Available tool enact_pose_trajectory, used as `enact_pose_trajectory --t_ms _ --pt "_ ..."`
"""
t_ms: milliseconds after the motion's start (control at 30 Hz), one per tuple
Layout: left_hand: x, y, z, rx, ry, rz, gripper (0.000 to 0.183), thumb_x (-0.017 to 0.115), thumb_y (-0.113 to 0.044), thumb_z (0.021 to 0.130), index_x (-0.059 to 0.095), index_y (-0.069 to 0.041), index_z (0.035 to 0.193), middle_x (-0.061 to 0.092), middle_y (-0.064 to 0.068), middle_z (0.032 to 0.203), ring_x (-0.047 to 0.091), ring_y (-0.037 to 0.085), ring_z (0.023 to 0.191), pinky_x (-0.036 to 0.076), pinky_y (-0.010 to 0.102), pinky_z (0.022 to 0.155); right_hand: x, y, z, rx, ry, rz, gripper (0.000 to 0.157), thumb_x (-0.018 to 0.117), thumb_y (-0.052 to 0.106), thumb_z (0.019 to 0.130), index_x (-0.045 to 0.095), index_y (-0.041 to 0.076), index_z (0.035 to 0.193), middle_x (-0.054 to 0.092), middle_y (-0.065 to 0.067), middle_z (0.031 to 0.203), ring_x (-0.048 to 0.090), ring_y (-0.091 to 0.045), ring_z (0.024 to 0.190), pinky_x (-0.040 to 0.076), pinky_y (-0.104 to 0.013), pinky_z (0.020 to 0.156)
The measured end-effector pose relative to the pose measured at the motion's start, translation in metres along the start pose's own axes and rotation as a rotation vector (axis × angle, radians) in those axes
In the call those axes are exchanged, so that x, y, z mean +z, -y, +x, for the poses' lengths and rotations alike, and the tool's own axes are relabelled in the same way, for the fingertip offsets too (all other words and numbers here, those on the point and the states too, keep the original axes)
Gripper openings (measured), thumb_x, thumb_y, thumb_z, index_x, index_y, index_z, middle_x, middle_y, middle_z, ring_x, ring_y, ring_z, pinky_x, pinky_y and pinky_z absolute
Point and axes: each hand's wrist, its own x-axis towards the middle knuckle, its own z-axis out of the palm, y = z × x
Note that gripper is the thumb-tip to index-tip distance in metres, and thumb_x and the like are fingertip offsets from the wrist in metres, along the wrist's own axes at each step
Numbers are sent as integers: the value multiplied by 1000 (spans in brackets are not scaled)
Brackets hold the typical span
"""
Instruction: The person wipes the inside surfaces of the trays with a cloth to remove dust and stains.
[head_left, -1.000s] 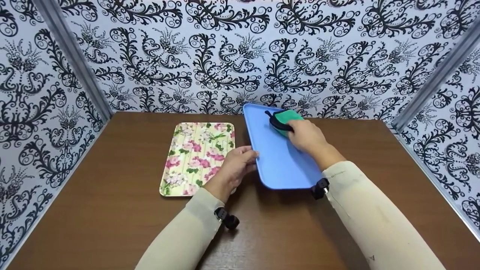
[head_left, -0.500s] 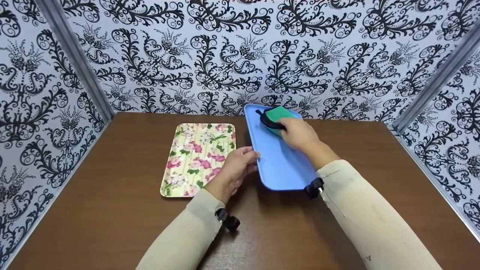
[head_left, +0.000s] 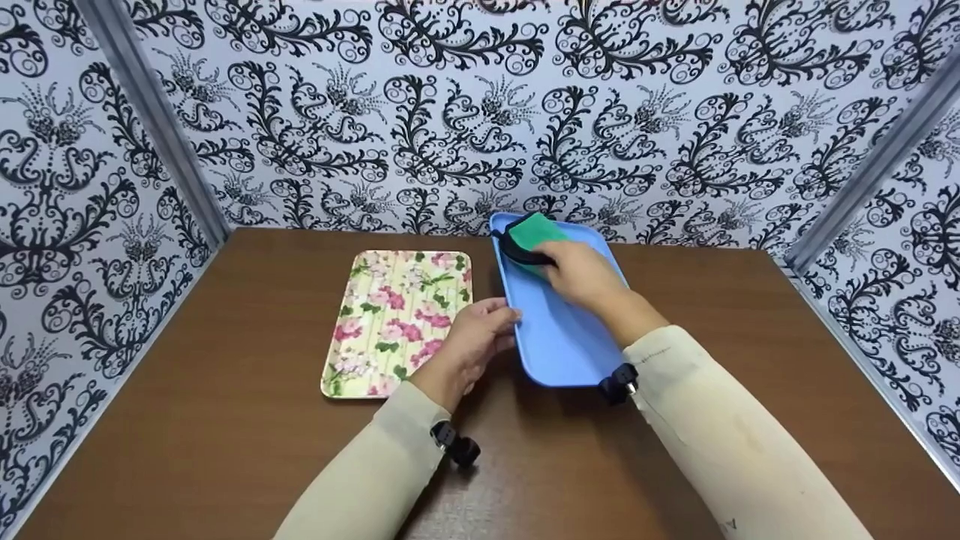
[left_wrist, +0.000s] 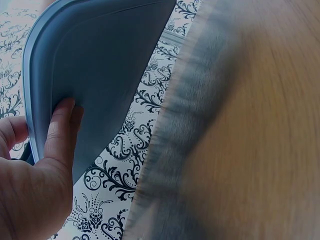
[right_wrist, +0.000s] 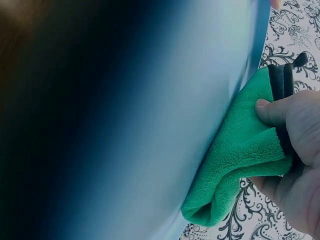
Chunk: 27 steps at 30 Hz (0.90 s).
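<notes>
A blue tray [head_left: 562, 337] is held up off the table, tilted, its inner face toward the head camera. My left hand [head_left: 480, 334] pinches its left rim; in the left wrist view the thumb is on one side of the rim and the fingers [left_wrist: 60, 130] lie against the underside. A folded green cloth [head_left: 536, 232] with black edging is in my right hand [head_left: 581, 274], against the tray's upper left part. The right wrist view shows the thumb pressing the green cloth [right_wrist: 240, 135] near its black edge, the cloth touching the tray.
On the brown table [head_left: 225, 360], left of the blue tray, lies a cream tray [head_left: 397, 322] with pink flowers. Patterned wall panels [head_left: 465, 112] stand behind and at both sides, joined by grey corner posts [head_left: 154, 112].
My right hand has slid the green cloth leftward across the blue tray, from its upper right to its upper left edge. The left hand keeps its grip on the rim.
</notes>
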Motion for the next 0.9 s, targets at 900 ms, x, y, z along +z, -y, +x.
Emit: enact_pose_trajectory --t_ms 900 --pt "-1 2 1 -23 -22 18 33 64 -10 94 69 2 124 73 8 102 69 16 92 61 32 88 -3 -3 -19 -218 61 -47 35 56 -14 84 73 4 109 75 -13 110 69 -36 111 52 -51 105"
